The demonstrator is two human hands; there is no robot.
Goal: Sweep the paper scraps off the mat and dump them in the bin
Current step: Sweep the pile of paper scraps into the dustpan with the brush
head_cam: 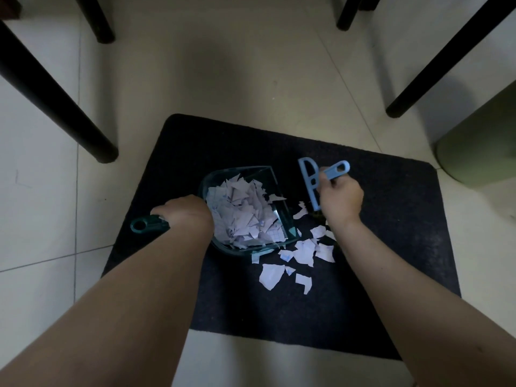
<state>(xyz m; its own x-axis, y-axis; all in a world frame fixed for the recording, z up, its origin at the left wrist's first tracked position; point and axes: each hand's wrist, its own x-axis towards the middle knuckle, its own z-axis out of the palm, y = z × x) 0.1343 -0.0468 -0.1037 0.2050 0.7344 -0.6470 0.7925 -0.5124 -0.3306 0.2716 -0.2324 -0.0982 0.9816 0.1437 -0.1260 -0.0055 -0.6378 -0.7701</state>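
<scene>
A dark mat (377, 247) lies on the tiled floor. My left hand (187, 212) grips the teal handle of a clear dustpan (268, 174) resting on the mat and heaped with white paper scraps (240, 216). My right hand (339, 198) holds a light blue hand brush (308, 182) just right of the pan's mouth, its bristles hidden behind the hand. Several loose scraps (304, 252) lie on the mat in front of the pan's lip and under my right wrist. A green bin (480, 146) stands at the right edge, beyond the mat.
Dark chair or table legs stand on the pale tiles: one at the left (55, 107), one at the upper left (97, 20), one at the top (349, 15) and one at the upper right (446, 57). Bare floor lies between them beyond the mat.
</scene>
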